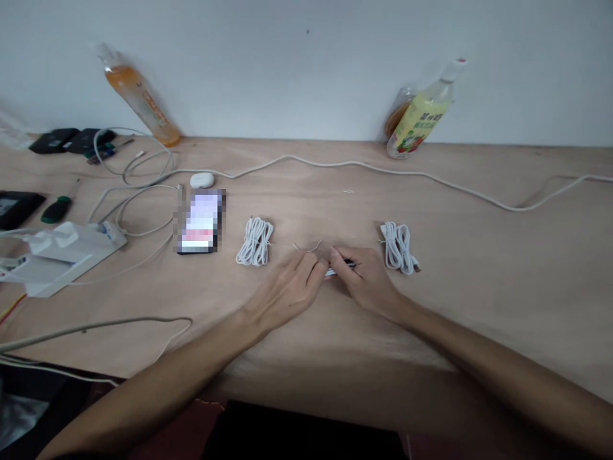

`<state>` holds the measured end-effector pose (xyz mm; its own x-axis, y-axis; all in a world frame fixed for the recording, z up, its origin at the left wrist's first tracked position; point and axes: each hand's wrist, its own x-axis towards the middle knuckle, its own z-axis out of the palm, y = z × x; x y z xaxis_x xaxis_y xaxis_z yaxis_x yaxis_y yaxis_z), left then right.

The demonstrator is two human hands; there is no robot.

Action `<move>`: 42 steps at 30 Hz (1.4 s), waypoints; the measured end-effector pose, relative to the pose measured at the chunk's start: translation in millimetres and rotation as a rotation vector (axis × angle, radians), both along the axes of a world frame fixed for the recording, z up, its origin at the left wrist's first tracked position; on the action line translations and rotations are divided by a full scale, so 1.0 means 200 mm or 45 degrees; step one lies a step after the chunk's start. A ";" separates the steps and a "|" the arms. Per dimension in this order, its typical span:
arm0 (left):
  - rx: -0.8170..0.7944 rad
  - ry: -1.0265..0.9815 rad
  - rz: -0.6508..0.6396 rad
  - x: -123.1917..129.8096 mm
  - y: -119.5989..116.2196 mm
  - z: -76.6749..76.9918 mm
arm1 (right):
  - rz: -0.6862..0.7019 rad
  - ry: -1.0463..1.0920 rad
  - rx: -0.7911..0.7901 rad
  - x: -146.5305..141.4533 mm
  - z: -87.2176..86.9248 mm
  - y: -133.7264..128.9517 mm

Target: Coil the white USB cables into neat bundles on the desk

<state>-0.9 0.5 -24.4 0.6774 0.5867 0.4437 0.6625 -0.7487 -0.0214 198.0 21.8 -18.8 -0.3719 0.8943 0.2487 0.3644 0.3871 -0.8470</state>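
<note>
Near the table's front middle, my left hand (299, 278) and my right hand (363, 276) almost meet, both with fingers closed. Between them shows a small white and dark item (330, 272), mostly hidden by the fingers; both hands grip it, and I cannot make out what it is. Thin wire-like ends (313, 246) stick up behind my left fingers. A tied bundle of white cable (255, 243) lies left of my left hand. Another white cable bundle (399, 248) lies just right of my right hand.
A phone (202, 220) and a white earbud case (202, 180) lie to the left, beside a white power strip (71, 255) with loose cables. An orange bottle (141, 102) and a yellow-labelled bottle (421, 118) lean against the wall. A long white cable (335, 164) crosses the table (502, 268).
</note>
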 end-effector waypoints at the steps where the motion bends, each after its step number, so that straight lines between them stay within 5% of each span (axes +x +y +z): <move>1: -0.050 0.000 -0.008 0.00 0.00 0.00 | 0.014 -0.001 0.026 0.00 0.00 0.00; 6: -0.407 -0.223 0.026 -0.02 -0.01 0.01 | 0.055 -0.065 0.288 -0.01 0.00 -0.01; 17: -1.399 -0.784 -0.174 -0.02 -0.01 0.14 | -0.047 -0.334 1.122 0.02 -0.02 -0.04; 25: -2.266 -0.847 -0.189 -0.06 0.01 0.17 | 0.203 -0.417 1.183 0.08 -0.03 -0.04; 33: -2.423 -1.070 -0.254 -0.05 0.01 0.14 | 0.202 -0.322 1.073 0.07 -0.03 -0.03; 42: -2.208 -0.951 -0.352 -0.05 0.02 0.14 | 0.140 -0.346 1.141 0.07 -0.03 -0.04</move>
<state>-10.4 5.3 4.5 0.7924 0.5672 -0.2244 0.0562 0.2984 0.9528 211.6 13.5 -24.4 -0.5893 0.3685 0.7190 0.4285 0.8970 -0.1086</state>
